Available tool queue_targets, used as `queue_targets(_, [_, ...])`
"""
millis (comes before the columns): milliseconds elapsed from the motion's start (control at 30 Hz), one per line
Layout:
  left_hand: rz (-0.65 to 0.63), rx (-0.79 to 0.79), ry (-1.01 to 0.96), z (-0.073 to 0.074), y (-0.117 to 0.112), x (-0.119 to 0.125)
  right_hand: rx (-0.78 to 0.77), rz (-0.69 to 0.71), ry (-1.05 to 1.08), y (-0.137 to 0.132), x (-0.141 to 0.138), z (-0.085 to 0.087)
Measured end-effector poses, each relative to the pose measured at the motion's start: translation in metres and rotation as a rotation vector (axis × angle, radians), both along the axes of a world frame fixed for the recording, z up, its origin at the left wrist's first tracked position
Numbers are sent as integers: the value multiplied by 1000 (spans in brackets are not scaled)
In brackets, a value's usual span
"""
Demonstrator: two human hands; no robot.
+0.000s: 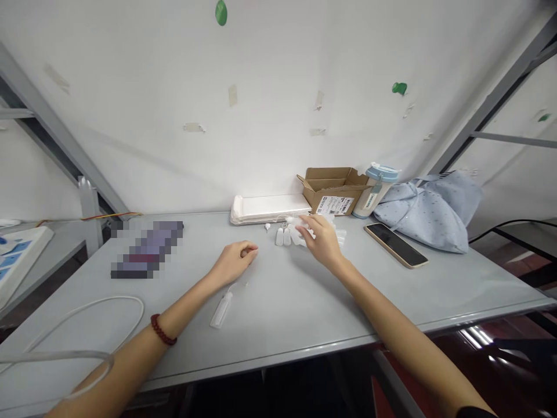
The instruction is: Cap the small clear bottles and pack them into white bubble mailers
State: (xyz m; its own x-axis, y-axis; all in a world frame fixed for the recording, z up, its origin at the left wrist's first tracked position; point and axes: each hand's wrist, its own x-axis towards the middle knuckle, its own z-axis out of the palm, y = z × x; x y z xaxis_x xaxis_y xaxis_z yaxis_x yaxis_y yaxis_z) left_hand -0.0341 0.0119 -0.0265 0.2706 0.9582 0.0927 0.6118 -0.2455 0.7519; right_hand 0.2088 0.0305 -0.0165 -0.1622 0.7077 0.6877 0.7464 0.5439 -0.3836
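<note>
My left hand [234, 262] rests low over the table with its fingers curled together; what they hold, if anything, is hidden. Below it lies a small clear dropper bottle [221, 310] with a thin tip, on its side. My right hand [322, 239] reaches over a cluster of small white plastic bottles [283, 237], thumb and index finger apart. Its palm and fingers cover part of the cluster, and clear pieces show behind the hand. A small white cap-like piece [267, 227] sits just left of the cluster.
Along the wall stand a stack of white packs [274, 204], an open cardboard box [333, 197] and a lidded cup [375, 191]. A phone [395, 245] and a pale blue cloth bag [430, 215] lie right. At left are a blurred-out item [148, 249] and a white cable [130, 299].
</note>
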Motion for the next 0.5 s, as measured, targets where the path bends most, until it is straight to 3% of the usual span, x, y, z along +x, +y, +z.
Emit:
queue_targets(133, [-54,120,177,3,29,8,27,-178,-112,21,21,-11])
queue_targets(267, [-116,284,266,3,60,24,23,-298,-162,25,25,-17])
queue_targets(367, [-160,324,294,0,74,36,48,-262,-128,19,21,-12])
queue_targets(500, [-178,347,320,-4,77,43,65,-73,-73,-3,-1,-2])
